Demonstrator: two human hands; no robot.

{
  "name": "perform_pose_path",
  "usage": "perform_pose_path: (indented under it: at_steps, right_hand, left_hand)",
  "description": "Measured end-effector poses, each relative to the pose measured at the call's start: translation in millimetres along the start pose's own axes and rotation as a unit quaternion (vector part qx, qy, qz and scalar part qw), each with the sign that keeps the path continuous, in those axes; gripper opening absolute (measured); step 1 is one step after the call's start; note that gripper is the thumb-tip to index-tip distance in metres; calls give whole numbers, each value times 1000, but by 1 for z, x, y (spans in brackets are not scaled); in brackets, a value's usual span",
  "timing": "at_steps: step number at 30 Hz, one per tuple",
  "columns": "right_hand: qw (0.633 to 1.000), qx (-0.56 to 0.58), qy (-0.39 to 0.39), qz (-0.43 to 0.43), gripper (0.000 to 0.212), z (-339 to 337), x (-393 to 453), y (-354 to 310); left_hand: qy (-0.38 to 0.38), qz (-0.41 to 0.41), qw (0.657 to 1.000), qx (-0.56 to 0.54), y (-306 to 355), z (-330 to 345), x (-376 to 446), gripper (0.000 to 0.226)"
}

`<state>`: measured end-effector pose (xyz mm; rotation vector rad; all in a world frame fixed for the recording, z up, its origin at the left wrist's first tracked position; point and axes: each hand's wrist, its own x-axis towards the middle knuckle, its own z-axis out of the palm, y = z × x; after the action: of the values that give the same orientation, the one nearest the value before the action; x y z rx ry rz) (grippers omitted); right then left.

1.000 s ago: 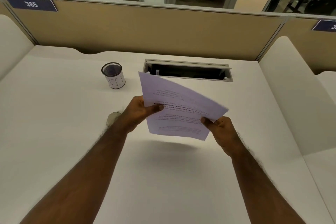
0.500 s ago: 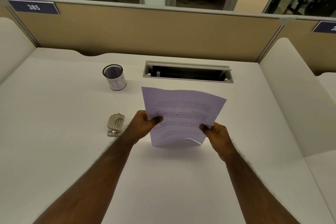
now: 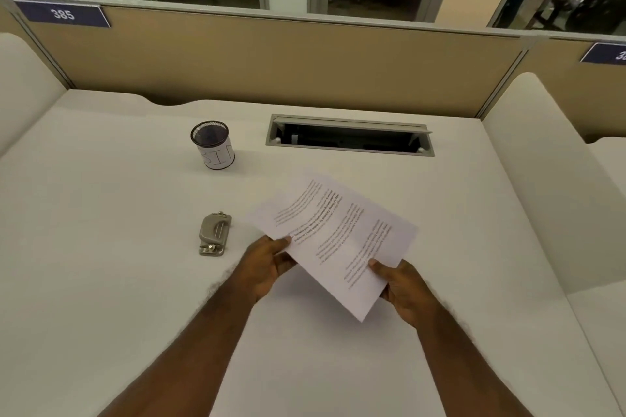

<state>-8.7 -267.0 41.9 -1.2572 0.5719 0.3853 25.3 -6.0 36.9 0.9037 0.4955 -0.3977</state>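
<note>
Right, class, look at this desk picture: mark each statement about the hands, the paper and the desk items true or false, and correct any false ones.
1. The left hand and the right hand both hold the printed paper. True.
2. The hole punch lies on top of the printed paper. False: it lies on the desk, left of the paper and apart from it.
3. The mesh cup stands upright, farther from the person than the hole punch. True.
4. The sign on the partition reads 412. False: it reads 385.
</note>
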Motion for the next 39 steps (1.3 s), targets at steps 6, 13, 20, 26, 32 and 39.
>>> perform_pose_path:
  at_steps: [6,13,20,26,32,39]
  right_hand:
    - [993,-89,-5,-82,33,-20,-7,-38]
    - [970,-145,-13,-196,23,-13,-12,-69]
    - [971,-154,5,-185,22,-15,-1,-46]
    - [965,-195,25,-175,16,-15,5,-34]
    - [963,-201,28,-180,20,-16,10,-31]
    - [968,-171,152,-100,87,-9,12,-37]
  left_hand:
    - [-10,39,995,92,67,-28,5,29]
    - [-98,100,922,361,107,-11,-4,44]
    - [-70,163,880,440,76,-21,-3,24]
    - [-30,189,870,454,55,-32,-4,35]
    - [-37,197,870,451,47,-27,-5,36]
    - [-3,102,957,271,34,-24,-6,22]
